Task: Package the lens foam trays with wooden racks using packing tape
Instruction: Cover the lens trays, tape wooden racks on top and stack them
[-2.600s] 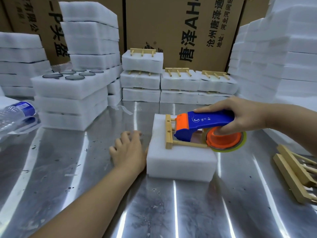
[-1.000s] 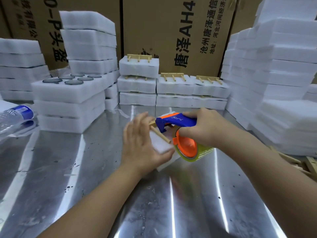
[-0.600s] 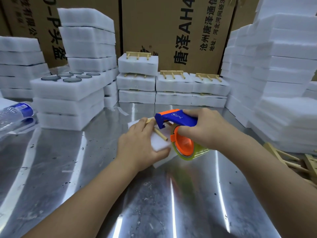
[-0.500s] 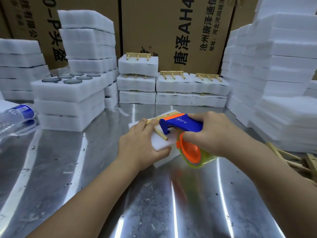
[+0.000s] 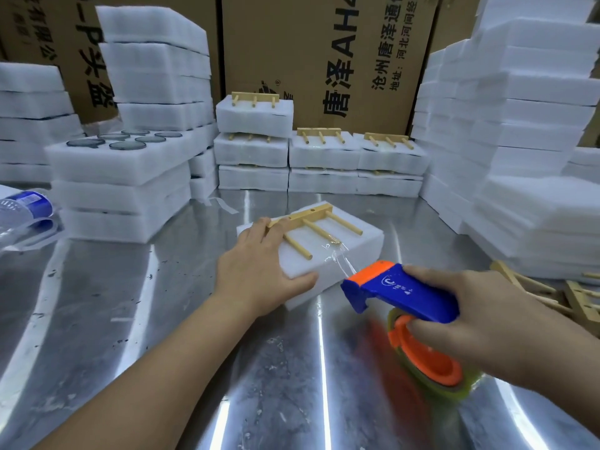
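Pressing: left hand [image 5: 256, 272], fingers straight, on one foam tray [image 5: 363, 246]
Gripping: right hand [image 5: 480, 319] round one tape dispenser [image 5: 406, 293]
Tray top: one wooden rack [image 5: 305, 216], three pegs
Tape: one strip [image 5: 341, 258]

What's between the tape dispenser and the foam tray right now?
In the head view, a strip of clear packing tape spans from foam tray to tape dispenser.

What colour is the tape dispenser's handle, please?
Blue handle with an orange tip; head view.

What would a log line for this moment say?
left hand presses foam tray | right hand grips tape dispenser | tape stretched from tray
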